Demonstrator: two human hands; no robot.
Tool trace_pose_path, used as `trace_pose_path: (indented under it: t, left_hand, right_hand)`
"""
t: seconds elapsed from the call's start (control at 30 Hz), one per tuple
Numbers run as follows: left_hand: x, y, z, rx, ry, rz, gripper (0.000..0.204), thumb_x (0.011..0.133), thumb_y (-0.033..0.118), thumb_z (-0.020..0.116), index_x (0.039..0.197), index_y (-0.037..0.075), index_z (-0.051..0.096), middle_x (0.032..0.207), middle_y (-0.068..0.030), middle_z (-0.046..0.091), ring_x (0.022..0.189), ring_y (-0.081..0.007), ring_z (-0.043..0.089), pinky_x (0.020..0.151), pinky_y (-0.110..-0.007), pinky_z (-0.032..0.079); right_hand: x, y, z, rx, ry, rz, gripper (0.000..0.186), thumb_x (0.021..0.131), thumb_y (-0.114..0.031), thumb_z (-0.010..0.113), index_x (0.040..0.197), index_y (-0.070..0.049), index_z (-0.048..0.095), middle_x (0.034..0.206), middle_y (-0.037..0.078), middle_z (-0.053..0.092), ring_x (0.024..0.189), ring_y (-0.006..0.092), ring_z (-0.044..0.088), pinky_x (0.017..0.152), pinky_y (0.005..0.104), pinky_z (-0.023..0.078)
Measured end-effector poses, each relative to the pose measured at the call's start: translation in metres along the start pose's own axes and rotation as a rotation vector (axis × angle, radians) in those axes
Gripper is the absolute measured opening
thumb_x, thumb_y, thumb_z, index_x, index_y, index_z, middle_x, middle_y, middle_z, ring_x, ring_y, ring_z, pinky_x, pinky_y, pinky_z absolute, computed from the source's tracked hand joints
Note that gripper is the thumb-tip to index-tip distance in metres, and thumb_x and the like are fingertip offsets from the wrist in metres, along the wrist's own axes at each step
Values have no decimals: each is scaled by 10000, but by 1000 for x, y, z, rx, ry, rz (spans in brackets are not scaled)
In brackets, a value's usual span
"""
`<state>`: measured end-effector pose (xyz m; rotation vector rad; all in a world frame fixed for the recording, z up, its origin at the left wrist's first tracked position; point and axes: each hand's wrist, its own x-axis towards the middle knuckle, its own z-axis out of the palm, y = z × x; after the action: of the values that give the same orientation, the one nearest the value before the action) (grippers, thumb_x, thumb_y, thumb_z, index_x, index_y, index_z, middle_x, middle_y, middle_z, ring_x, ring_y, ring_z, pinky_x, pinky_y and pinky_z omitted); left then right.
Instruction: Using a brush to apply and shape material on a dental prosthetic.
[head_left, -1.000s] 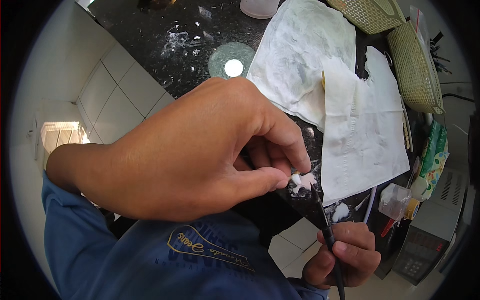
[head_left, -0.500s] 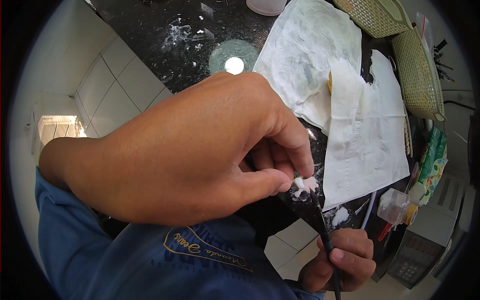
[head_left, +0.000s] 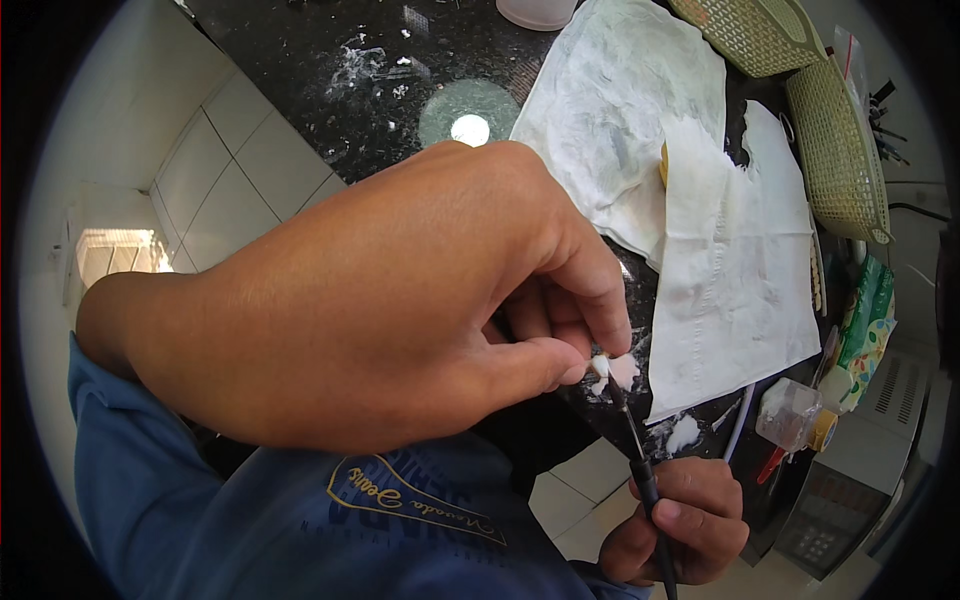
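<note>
My left hand [head_left: 430, 300] reaches across the middle, its thumb and forefinger pinching a small white piece [head_left: 599, 366] that looks tooth-like. The fingertips hide part of that piece. At the lower right my right hand [head_left: 685, 520] is closed round the black handle of a thin paintbrush [head_left: 632, 435]. The brush points up and left, and its dark tip is at the white piece, seemingly touching it. Just behind them, a pale pinkish-white smear [head_left: 625, 371] lies on the dark counter.
A white-smeared cloth [head_left: 620, 110] and a torn white paper towel [head_left: 730, 270] lie on the speckled black counter [head_left: 290, 60]. A round glass plate [head_left: 440, 112] sits behind my left hand. Woven baskets [head_left: 840, 140], a green packet [head_left: 868, 320] and a clear container [head_left: 788, 412] line the right.
The brush tip has moved left, from beside the white piece onto or against it. My right hand has shifted slightly left; my left hand keeps its pinch.
</note>
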<state>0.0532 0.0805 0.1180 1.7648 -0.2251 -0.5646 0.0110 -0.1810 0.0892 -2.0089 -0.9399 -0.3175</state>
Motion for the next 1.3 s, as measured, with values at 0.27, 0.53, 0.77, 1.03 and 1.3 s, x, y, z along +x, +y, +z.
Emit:
trace_pose_path:
  t: [0.27, 0.53, 0.77, 1.03, 1.3]
  left_hand:
    - [0, 0, 0, -7, -1, 6, 197, 868, 5, 703, 1061, 25, 738, 930, -103, 724, 807, -134, 722, 678, -219, 601]
    - [0, -1, 0, -17, 5, 11, 196, 864, 8, 709, 1055, 32, 743, 913, -95, 720, 792, -121, 716, 672, -209, 594]
    - [0, 0, -1, -10, -4, 4, 195, 867, 14, 707, 1059, 32, 742, 915, -93, 719, 794, -123, 716, 674, -211, 595]
    - [-1, 0, -1, -9, -3, 7, 194, 868, 11, 703, 1057, 29, 741, 911, -95, 716, 800, -125, 717, 678, -214, 598]
    - [0, -1, -1, -28, -7, 3, 188, 868, 8, 701, 1052, 24, 742, 905, -96, 712, 790, -121, 711, 678, -212, 596]
  right_hand:
    - [-3, -1, 5, -20, 83, 14, 231, 921, -212, 664, 991, -74, 492, 778, 92, 579, 588, 143, 535, 555, 255, 387]
    - [0, -1, 2, 35, 68, -16, 224, 888, -148, 669, 1016, -35, 522, 816, 127, 603, 629, 170, 554, 579, 279, 418]
    - [-2, 3, 1, -39, 31, -52, 223, 895, -183, 656, 991, -65, 494, 786, 92, 589, 585, 151, 523, 540, 267, 379]
    - [-3, 1, 1, -48, 23, -38, 236, 891, -189, 667, 993, -65, 495, 784, 88, 588, 582, 152, 522, 539, 268, 376]
    - [-2, -1, 1, -46, -2, -25, 227, 909, -203, 666, 982, -77, 492, 776, 83, 582, 587, 150, 517, 543, 264, 374]
